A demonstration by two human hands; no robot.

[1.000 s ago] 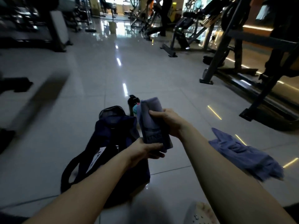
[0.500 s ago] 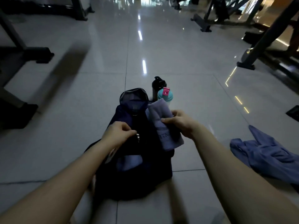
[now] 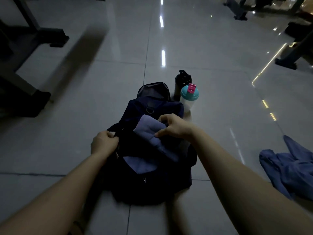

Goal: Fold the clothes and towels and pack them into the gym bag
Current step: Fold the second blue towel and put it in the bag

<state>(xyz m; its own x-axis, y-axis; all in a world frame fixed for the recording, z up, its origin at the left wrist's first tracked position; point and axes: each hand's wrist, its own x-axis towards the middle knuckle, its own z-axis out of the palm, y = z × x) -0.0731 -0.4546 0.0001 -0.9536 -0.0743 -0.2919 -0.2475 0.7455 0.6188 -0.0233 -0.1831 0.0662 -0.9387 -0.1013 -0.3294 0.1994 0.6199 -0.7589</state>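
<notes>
Landmark: the gym bag (image 3: 152, 187), dark navy, lies on the tiled floor (image 3: 220, 65) directly in front of the person with its top opening agape.
Left hand: the left hand (image 3: 104, 143) is at the bag's left edge, fingers curled tight round a dark strap (image 3: 112, 130) and holding that side of the opening up.
Right hand: the right hand (image 3: 174, 127) is over the bag's far-right part. Thumb and fingers are closed in a pinch on the folded towel (image 3: 150, 133).
Folded towel: pale lavender, it lies slantwise across the bag's open mouth. In the dim light it cannot be told whether its lower end is already inside.
Inside the bag: a second folded cloth (image 3: 137, 164) of the same pale colour shows in the opening, nearer the person.
Beyond the bag: a black bottle (image 3: 182, 82) and a teal-lidded shaker (image 3: 189, 97) stand upright, just beside its far-right corner.
Right of the bag: a blue garment (image 3: 291, 168) lies unfolded and crumpled on the floor, well apart.
Left of the bag: a dark machine frame (image 3: 25, 48) stands well apart, farther off.
</notes>
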